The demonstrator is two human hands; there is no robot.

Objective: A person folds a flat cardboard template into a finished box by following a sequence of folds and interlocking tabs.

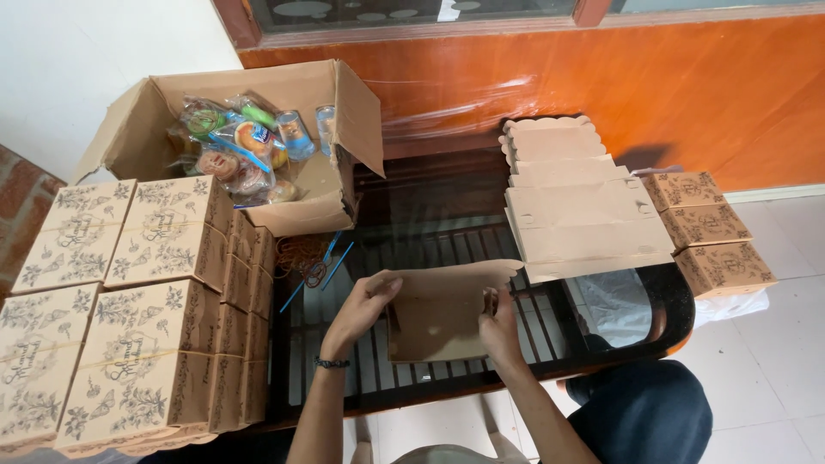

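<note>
left hand (365, 302) and right hand (497, 325): fingers grip half-folded cardboard box (436, 314) over glass table (447, 225) | risk: uneven pressure may crease a flap, or a slackened grip drops it

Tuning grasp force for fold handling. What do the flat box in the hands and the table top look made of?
Plain brown folding box blank, held by left hand and right hand: likely matte kraft paperboard; it creases sharply. Dark table top: apparently clear glass over dark slats; glossy, reflective, slats show through.
</note>
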